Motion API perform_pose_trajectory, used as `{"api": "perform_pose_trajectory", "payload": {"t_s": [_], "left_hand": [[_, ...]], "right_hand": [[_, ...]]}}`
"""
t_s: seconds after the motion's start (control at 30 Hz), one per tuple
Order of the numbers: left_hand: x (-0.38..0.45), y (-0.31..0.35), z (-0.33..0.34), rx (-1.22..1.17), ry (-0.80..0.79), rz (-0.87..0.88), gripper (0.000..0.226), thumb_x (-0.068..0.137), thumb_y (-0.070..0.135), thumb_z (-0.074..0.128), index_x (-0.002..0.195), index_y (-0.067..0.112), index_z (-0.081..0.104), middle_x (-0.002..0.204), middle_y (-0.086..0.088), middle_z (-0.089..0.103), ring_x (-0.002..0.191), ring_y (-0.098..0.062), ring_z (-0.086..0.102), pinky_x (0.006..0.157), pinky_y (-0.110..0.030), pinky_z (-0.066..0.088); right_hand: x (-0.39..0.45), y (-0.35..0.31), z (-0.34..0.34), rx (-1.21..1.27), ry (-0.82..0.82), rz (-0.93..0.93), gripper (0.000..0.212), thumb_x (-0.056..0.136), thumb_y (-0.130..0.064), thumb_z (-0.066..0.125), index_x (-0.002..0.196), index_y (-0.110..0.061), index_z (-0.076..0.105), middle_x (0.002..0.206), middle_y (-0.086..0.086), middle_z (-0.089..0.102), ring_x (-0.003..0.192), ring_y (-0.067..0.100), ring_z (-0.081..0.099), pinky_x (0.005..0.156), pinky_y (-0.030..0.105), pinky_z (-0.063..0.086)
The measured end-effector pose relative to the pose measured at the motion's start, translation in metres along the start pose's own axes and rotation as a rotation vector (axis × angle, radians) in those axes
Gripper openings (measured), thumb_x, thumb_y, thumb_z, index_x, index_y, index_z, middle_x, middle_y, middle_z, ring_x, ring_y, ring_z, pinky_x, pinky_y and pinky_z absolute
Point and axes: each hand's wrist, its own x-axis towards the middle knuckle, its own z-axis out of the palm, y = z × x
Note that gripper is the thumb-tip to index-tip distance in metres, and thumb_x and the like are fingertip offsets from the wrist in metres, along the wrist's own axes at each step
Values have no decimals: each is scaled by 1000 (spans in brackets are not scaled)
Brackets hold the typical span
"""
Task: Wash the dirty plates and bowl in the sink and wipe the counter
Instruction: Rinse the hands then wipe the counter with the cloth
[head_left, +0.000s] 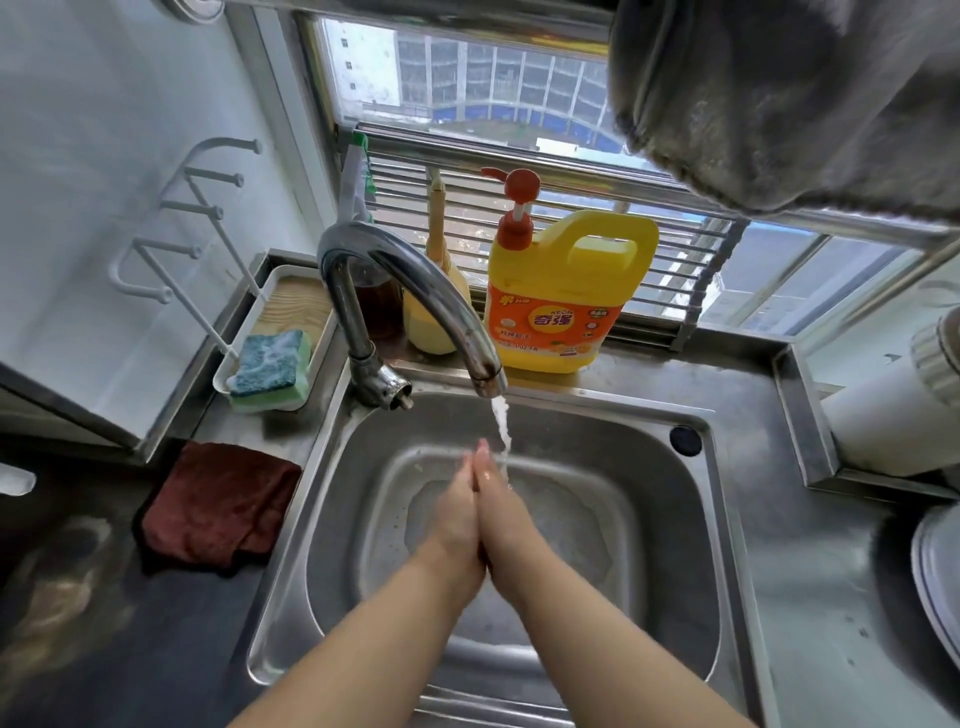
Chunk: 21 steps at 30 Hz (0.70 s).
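My left hand (454, 512) and my right hand (501, 512) are pressed palm to palm with straight fingers, over the middle of the steel sink (670, 519). Water runs from the chrome faucet (410, 283) onto the fingertips of my right hand. Neither hand holds anything. The sink basin shows only water and a few specks. A white plate (935, 577) lies at the right edge on the steel counter (810, 597). A dark red cloth (218, 504) lies folded on the counter left of the sink.
A blue-green sponge (270, 366) sits in a white tray (291, 291) behind the cloth. A yellow detergent bottle (561, 291) with a red pump stands behind the faucet. A grey towel (789, 98) hangs at the top right. A white container (893, 415) stands at the right.
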Motion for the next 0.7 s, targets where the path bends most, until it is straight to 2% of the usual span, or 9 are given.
{"api": "perform_pose_trajectory", "payload": {"t_s": [0.03,0.1,0.2,0.33,0.37,0.43,0.53,0.6,0.7], "left_hand": [[0,-5,4,64,-20,37,51,100,44,33,140,15,45,148,-3,41,138,-21,36,116,-38,25],[1,-5,2,44,-49,48,50,101,43,30,140,15,45,148,-3,41,138,-21,36,115,-37,26],[12,5,-10,-174,102,-61,49,103,32,28,143,5,37,150,-10,37,140,-27,32,110,-36,28],[-4,10,0,-591,-198,-179,50,104,34,20,142,8,40,146,-7,44,138,-20,36,108,-31,28],[-6,11,-2,-490,-223,-188,48,105,34,20,139,10,44,139,-5,50,135,-18,40,107,-29,31],[-4,14,-23,71,-142,-59,39,104,32,31,127,13,56,122,-2,61,120,-15,53,104,-30,39],[3,12,-89,936,333,237,27,92,17,54,118,13,61,116,-5,64,106,-20,59,90,-29,46],[0,11,-135,1182,613,369,33,81,9,60,114,10,61,116,-12,58,108,-33,52,87,-40,43],[-6,11,-183,1379,780,151,45,77,25,67,118,11,53,124,-14,48,114,-35,43,90,-45,40]], "right_hand": [[10,1,-4,29,52,-9,55,99,-47,35,146,-18,36,149,5,39,134,20,39,113,34,28],[9,6,-3,-62,-16,-58,50,102,-40,34,141,-10,40,144,13,44,131,23,43,106,31,34],[-4,15,19,-241,-64,-192,49,105,-33,20,151,-16,18,158,-4,13,145,11,13,119,31,12],[15,2,2,-446,40,-246,60,102,-37,19,148,1,15,157,13,17,145,23,16,118,33,13],[17,-1,0,-503,65,-262,65,98,-40,19,149,1,13,157,15,15,145,25,14,118,34,12],[15,5,0,-575,37,-193,61,101,-43,20,152,-11,7,159,12,9,146,25,11,118,33,12],[5,32,-4,-783,-78,-38,54,103,-39,27,149,-10,24,152,12,31,136,23,35,101,27,30],[-2,40,-7,-820,-42,-13,42,104,-33,29,135,-8,45,137,11,49,118,20,48,88,24,33],[-3,55,-2,-813,-37,-11,30,102,-33,34,114,-17,57,123,7,57,114,22,54,99,31,39]]}}
